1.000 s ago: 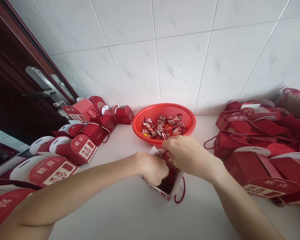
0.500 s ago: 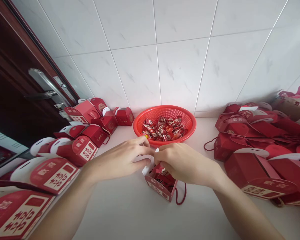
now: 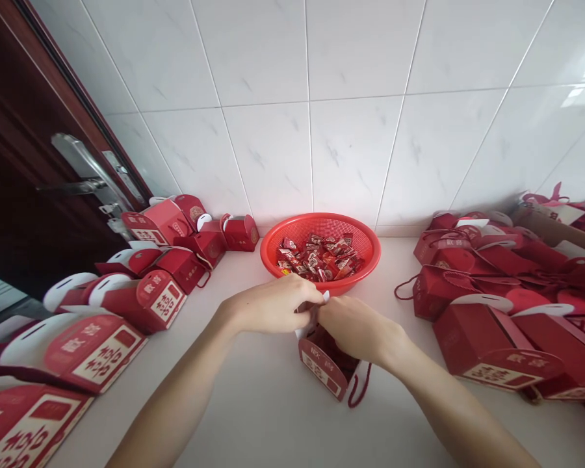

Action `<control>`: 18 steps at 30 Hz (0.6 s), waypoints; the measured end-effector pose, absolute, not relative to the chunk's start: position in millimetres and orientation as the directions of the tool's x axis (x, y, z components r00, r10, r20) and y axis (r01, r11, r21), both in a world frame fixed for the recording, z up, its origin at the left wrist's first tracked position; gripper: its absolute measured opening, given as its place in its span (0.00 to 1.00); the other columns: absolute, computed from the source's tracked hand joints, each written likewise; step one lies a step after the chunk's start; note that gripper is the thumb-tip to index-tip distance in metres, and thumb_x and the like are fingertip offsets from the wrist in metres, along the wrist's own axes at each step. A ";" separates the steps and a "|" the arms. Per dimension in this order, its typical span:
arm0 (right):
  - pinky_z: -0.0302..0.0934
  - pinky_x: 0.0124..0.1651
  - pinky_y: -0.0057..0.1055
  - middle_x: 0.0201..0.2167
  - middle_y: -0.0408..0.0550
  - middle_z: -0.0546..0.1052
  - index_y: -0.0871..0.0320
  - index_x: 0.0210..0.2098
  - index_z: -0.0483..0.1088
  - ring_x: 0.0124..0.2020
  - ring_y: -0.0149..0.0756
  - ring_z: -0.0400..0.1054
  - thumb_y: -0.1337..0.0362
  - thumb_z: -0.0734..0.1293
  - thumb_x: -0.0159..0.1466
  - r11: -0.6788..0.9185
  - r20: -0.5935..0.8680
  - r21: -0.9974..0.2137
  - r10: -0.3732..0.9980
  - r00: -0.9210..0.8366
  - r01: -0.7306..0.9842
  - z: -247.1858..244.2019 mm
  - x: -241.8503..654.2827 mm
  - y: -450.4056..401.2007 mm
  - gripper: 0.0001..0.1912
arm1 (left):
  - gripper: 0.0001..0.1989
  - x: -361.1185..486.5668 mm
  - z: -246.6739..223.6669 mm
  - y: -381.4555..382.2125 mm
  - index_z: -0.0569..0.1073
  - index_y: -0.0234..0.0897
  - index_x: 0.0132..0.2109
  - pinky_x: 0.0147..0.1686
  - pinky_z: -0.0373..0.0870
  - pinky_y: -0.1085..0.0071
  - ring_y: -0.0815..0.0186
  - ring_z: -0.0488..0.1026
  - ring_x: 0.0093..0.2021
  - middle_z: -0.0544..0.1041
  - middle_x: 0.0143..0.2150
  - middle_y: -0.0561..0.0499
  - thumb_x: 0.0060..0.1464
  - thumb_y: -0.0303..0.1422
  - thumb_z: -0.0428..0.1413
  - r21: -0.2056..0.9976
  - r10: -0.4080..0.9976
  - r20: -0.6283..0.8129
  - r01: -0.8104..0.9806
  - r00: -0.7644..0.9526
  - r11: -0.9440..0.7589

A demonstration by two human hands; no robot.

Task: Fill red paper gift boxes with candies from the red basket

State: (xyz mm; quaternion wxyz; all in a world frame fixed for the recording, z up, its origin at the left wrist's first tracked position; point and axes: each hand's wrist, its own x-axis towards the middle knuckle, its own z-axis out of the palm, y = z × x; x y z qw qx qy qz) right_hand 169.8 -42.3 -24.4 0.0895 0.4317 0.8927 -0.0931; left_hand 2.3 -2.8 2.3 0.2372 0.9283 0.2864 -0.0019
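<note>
White table [image 3: 258, 409]; L hand [image 3: 277, 305] now in beside R hand [image 3: 355, 328] over red box [image 3: 322, 370], so both engaged; can't tell grips.

Red box [image 3: 327, 363] with cream panel [image 3: 318, 368], orange-red basket [image 3: 292, 233], grey-veined white tiles [image 3: 355, 149]

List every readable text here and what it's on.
"囍": pale labels on red boxes at left
"歡喜": rounded flaps above those labels
Open box: similar print, partly blurred
Boxes at right: similar print, skewed, some blurred
Candy wrappers: too small to read
</note>
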 end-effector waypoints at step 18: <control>0.52 0.32 0.30 0.34 0.51 0.79 0.64 0.39 0.78 0.33 0.35 0.68 0.70 0.60 0.70 0.764 -0.422 -0.069 0.560 -0.712 0.642 -28.2 172.2 -25.8 0.15 | 0.10 3.0 -3.3 1.3 0.75 0.36 0.34 0.31 0.60 0.73 0.67 0.72 0.33 0.76 0.31 0.52 0.55 0.21 0.51 0.461 0.513 -0.160 0.524 0.843 -0.717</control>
